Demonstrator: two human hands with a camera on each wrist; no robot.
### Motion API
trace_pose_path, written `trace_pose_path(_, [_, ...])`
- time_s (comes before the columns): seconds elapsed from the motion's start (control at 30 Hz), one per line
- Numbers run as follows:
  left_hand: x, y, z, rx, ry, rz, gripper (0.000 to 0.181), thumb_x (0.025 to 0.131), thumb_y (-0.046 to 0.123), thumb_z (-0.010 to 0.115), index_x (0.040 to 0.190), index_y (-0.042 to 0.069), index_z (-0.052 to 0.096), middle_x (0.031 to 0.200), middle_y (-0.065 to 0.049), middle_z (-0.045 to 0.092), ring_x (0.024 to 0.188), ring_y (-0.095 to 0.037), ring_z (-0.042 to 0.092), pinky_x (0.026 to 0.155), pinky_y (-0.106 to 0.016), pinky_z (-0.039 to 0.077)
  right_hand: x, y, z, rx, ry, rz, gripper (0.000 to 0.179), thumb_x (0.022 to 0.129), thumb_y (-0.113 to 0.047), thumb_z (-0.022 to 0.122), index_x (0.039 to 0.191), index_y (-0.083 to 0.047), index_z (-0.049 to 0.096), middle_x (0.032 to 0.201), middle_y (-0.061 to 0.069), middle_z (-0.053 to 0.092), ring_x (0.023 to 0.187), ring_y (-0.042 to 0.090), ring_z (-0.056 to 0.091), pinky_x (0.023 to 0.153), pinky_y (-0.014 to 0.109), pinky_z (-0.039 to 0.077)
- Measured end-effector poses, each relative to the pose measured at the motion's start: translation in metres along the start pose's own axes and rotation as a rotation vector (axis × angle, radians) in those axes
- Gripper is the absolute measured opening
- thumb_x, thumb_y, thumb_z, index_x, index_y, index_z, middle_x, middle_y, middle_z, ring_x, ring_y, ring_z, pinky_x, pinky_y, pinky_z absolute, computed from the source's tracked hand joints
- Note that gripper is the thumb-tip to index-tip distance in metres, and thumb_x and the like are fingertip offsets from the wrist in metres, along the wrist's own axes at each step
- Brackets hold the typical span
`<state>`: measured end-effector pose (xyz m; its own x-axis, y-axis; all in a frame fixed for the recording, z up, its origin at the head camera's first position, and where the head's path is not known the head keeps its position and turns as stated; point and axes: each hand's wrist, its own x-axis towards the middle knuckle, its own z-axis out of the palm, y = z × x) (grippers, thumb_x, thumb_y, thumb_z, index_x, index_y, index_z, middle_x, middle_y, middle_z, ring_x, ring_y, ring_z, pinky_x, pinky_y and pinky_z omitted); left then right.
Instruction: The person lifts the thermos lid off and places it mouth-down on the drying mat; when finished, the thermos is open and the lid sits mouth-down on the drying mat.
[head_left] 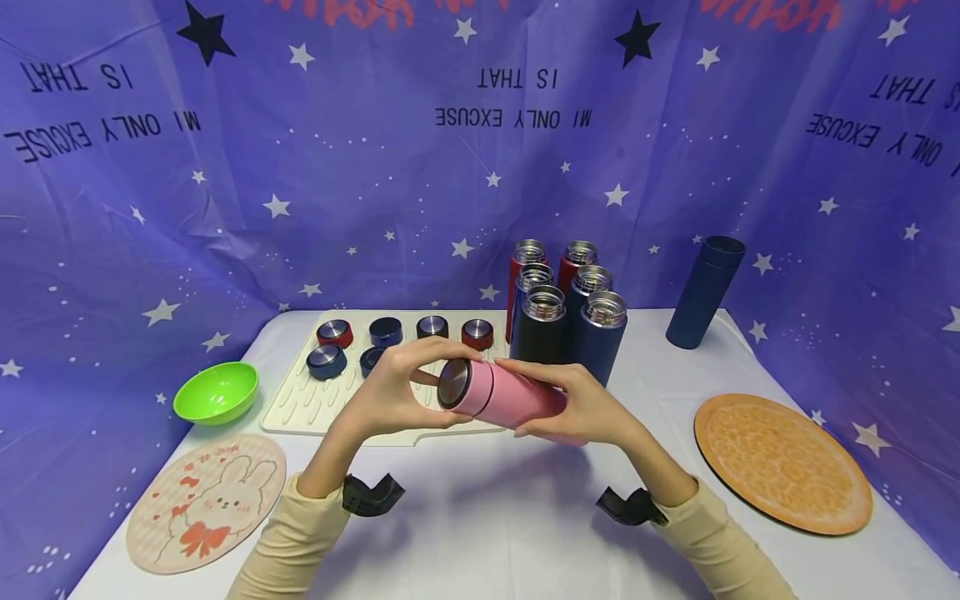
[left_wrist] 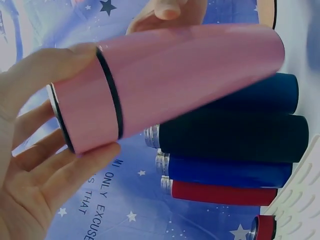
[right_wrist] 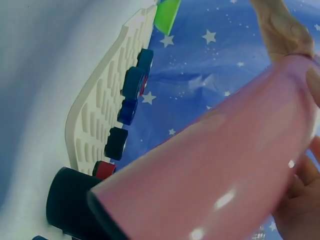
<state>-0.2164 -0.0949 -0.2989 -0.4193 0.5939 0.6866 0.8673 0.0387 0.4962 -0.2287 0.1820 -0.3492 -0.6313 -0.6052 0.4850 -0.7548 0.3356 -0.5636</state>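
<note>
A pink thermos bottle (head_left: 528, 400) is held tilted above the table, its steel-topped lid (head_left: 454, 383) pointing left. My left hand (head_left: 386, 396) pinches the lid end between thumb and fingers; in the left wrist view a black ring (left_wrist: 111, 92) marks the seam between lid and body. Around the body, my right hand (head_left: 596, 407) grips with its thumb and fingers. Just behind the bottle stand several lidless thermos bottles (head_left: 596, 337) in red, blue and black, upright with steel necks showing. Part of the right hand's grip is hidden in the right wrist view.
Several loose lids (head_left: 326, 361) sit on a cream drying tray (head_left: 288, 408) at left. Beside it are a green bowl (head_left: 217, 396) and a rabbit-print round mat (head_left: 210, 504). To the right stand a dark blue lidded bottle (head_left: 701, 296) and an orange round mat (head_left: 783, 462).
</note>
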Motion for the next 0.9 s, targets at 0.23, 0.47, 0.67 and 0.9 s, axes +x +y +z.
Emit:
trace_pose_path(0.23, [-0.001,0.002,-0.001,-0.029,-0.004,-0.018,0.06,0.057,-0.003,0.089,0.112,-0.005,0.064,0.11,-0.015,0.065,0.098,-0.024,0.059,0.066,-0.032,0.06,0.003,-0.022,-0.005,0.069,0.003,-0.031,0.073,0.063,-0.006,0.09,0.128,0.003,0.059,0.118,0.01,0.067,0.102,0.015,0.064,0.082,0.03,0.055])
trace_pose_path(0.47, [-0.002,0.007,-0.005,0.015,0.022,-0.018,0.06,0.055,0.0,0.091,0.11,-0.004,0.066,0.104,-0.011,0.067,0.093,-0.023,0.061,0.06,-0.029,0.059,0.003,-0.026,0.004,0.034,0.091,-0.148,0.071,0.062,-0.008,0.091,0.126,0.001,0.062,0.114,0.011,0.069,0.096,0.016,0.067,0.08,0.026,0.055])
trace_pose_path(0.67, [-0.01,-0.015,-0.003,0.049,0.07,-0.089,0.061,0.061,0.012,0.091,0.116,0.005,0.066,0.105,-0.003,0.066,0.091,-0.018,0.063,0.061,-0.026,0.058,0.0,-0.011,0.017,-0.044,0.215,-0.215,0.071,0.062,-0.017,0.093,0.126,-0.005,0.064,0.117,0.007,0.068,0.103,0.02,0.066,0.087,0.025,0.053])
trace_pose_path(0.9, [-0.012,-0.009,0.002,0.136,0.116,-0.294,0.056,0.07,0.032,0.087,0.118,0.016,0.064,0.108,0.004,0.065,0.085,-0.01,0.067,0.065,-0.023,0.058,0.001,-0.016,0.023,-0.155,0.295,-0.298,0.071,0.066,-0.019,0.09,0.129,-0.004,0.061,0.123,0.009,0.065,0.11,0.025,0.063,0.094,0.027,0.05])
